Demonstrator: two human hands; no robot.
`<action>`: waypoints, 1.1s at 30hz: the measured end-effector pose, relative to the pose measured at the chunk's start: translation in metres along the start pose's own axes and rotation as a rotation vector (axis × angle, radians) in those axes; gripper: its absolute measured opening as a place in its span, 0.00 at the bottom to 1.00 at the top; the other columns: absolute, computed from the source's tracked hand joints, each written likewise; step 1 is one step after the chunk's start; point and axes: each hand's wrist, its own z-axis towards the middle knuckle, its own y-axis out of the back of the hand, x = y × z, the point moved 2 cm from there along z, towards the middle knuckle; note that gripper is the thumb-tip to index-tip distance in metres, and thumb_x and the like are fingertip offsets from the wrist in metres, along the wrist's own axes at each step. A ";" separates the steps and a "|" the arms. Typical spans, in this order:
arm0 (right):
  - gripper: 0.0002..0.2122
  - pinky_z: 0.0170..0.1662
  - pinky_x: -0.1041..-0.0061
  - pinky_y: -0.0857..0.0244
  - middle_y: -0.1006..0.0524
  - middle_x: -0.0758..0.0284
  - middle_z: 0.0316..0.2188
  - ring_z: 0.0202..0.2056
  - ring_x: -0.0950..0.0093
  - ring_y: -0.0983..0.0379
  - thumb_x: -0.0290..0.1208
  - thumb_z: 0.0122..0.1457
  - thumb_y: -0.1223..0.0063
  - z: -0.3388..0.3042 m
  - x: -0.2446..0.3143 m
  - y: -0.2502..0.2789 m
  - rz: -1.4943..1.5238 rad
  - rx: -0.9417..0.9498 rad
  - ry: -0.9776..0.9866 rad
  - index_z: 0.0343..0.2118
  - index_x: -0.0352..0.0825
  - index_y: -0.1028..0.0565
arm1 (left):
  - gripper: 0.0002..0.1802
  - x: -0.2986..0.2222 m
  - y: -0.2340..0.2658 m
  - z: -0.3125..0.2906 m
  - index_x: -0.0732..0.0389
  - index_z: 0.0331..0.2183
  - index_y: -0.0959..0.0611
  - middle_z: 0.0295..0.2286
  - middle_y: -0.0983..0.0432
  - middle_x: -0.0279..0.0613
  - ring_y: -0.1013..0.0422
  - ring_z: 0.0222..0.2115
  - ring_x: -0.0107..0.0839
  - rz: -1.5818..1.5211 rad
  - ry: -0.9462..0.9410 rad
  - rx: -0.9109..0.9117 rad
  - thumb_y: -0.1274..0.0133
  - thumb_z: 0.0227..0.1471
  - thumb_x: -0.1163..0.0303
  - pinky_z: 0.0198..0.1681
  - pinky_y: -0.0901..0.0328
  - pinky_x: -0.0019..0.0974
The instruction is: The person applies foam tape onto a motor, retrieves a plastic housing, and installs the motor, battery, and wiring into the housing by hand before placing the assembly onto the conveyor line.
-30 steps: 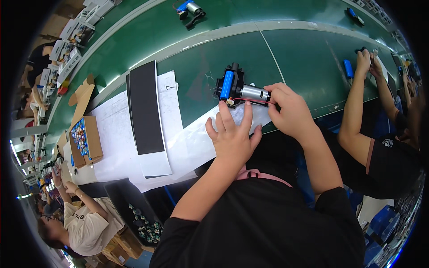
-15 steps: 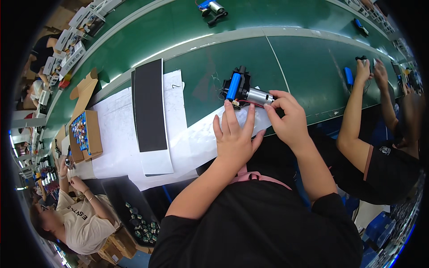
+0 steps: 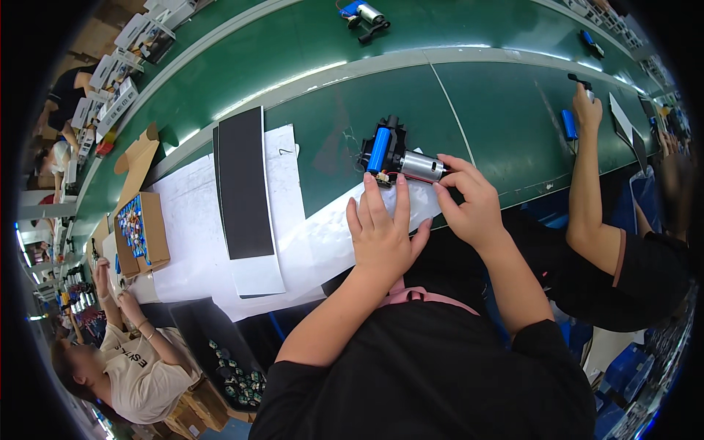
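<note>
A silver cylindrical motor (image 3: 421,166) is joined to a black plastic housing (image 3: 394,130) with a blue cylindrical battery (image 3: 379,149) along it. The assembly rests on the green bench by the edge of a white sheet. My right hand (image 3: 473,202) grips the motor's free end between thumb and fingers. My left hand (image 3: 383,233) has its fingers stretched apart. Two of its fingertips touch the near side of the assembly, beside a small white connector (image 3: 382,177) and thin red wires. What lies under those fingertips is hidden.
Left of my hands lie a black rectangular sheet (image 3: 248,183) and white sheets (image 3: 187,220). A cardboard box (image 3: 152,227) holds several blue batteries. A dark bin (image 3: 194,323) contains small round parts. Another motor assembly (image 3: 367,18) sits on the far belt. Co-workers sit on both sides.
The far assembly has shifted right along the belt. My hands stay at the motor assembly with little movement. The right-hand co-worker's hands have separated, one reaching farther over the bench with a part.
</note>
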 end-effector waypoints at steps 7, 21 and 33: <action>0.04 0.43 0.70 0.25 0.19 0.57 0.47 0.42 0.60 0.19 0.23 0.53 0.39 0.003 -0.001 0.005 0.016 0.050 -0.030 0.31 0.30 0.21 | 0.46 -0.001 0.001 0.002 0.59 0.61 0.27 0.62 0.46 0.68 0.38 0.56 0.54 0.061 0.010 -0.010 0.38 0.45 0.44 0.57 0.43 0.63; 0.06 0.48 0.70 0.26 0.20 0.55 0.49 0.46 0.62 0.20 0.20 0.52 0.36 -0.001 -0.007 0.009 0.082 0.118 -0.028 0.33 0.29 0.20 | 0.43 0.000 0.003 0.004 0.56 0.60 0.25 0.61 0.45 0.71 0.37 0.55 0.56 0.064 -0.011 -0.009 0.38 0.47 0.44 0.56 0.41 0.63; 0.04 0.50 0.70 0.28 0.20 0.56 0.49 0.48 0.63 0.20 0.20 0.52 0.39 0.000 -0.006 0.010 0.129 0.127 -0.124 0.32 0.29 0.19 | 0.40 0.000 0.002 0.002 0.49 0.61 0.24 0.61 0.46 0.74 0.37 0.56 0.58 0.019 -0.016 -0.004 0.37 0.47 0.46 0.57 0.41 0.62</action>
